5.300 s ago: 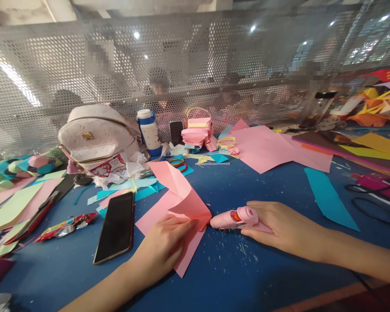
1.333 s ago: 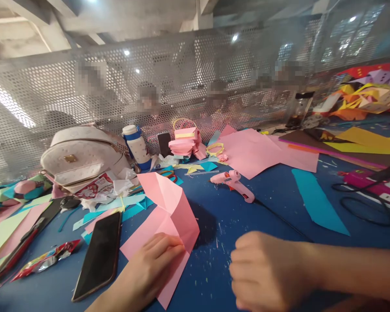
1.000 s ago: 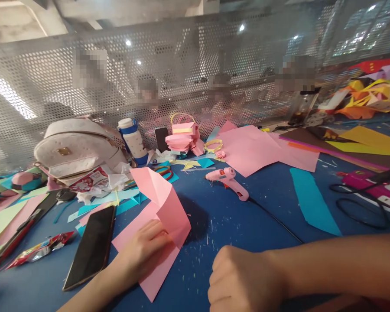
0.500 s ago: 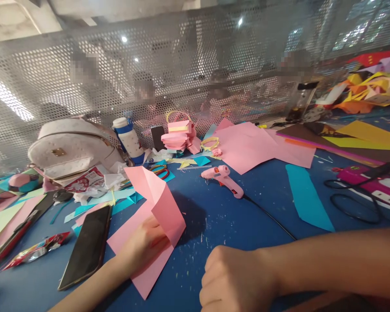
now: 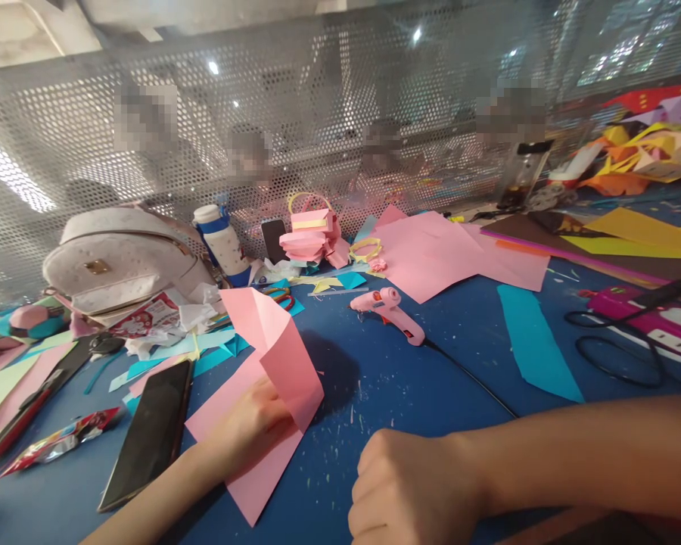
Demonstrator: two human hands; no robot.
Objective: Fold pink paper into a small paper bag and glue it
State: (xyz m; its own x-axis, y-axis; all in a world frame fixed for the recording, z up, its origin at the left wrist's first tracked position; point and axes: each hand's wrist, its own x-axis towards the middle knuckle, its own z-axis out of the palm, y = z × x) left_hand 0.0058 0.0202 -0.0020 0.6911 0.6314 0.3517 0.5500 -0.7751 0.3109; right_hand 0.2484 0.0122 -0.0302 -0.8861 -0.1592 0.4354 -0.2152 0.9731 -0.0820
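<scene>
Over a folded sheet of pink paper [image 5: 261, 488] on the blue table lies my left hand [image 5: 255, 416]. The sheet's upper part stands up in creased panels, hiding some fingertips; the hand's fingers are bent and hold the paper at the fold. My right hand [image 5: 408, 484] rests in a fist near the front edge, apart from the paper, with nothing showing in it. Beyond both hands, a pink glue gun [image 5: 394, 314] lies on its side, its black cord running toward my right forearm. A dark phone [image 5: 150, 431] lies left of the paper.
A white backpack [image 5: 125, 261], a bottle [image 5: 221, 246] and a pink paper bag [image 5: 312, 235] stand along a perforated screen [image 5: 295, 98]. Pink sheets [image 5: 425, 253], a blue strip [image 5: 536, 341] and a magenta power strip [image 5: 647, 322] lie to the right. A candy wrapper [image 5: 62, 443] is at left.
The view has shifted very slightly. Both hands, the pink paper and the glue gun keep their places.
</scene>
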